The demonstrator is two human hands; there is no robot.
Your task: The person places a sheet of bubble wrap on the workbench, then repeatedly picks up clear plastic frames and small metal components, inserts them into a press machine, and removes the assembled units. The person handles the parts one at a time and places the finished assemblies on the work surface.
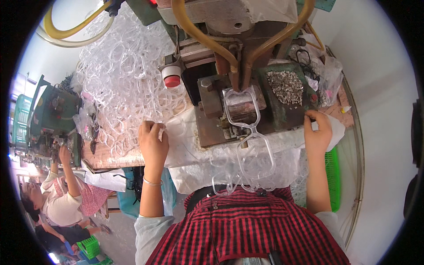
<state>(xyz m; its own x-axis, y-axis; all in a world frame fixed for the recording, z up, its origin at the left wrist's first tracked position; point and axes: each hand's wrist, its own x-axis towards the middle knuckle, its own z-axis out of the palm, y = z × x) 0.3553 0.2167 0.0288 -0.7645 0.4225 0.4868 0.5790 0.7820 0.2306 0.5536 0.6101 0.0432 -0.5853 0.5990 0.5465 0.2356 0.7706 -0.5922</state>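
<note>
Red checked apron (247, 225) below, clear glasses frame (247, 132) lies unheld on the press, left hand (152, 141) pinching another frame.

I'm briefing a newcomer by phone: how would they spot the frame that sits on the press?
Find the big machine at the bench's middle, with amber hoses. On its metal block, under the head, lies one clear glasses frame. Unlike the tangled heap to the left, it lies alone, one lens opening hanging off the front.

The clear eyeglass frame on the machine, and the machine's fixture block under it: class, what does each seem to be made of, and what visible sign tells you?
Clear eyeglass frame: probably transparent plastic, glossy; the surface beneath shows through it and its edges catch light.
Fixture block: apparently metal, dull grey-brown and worn; it shows hard, machined edges.
</note>
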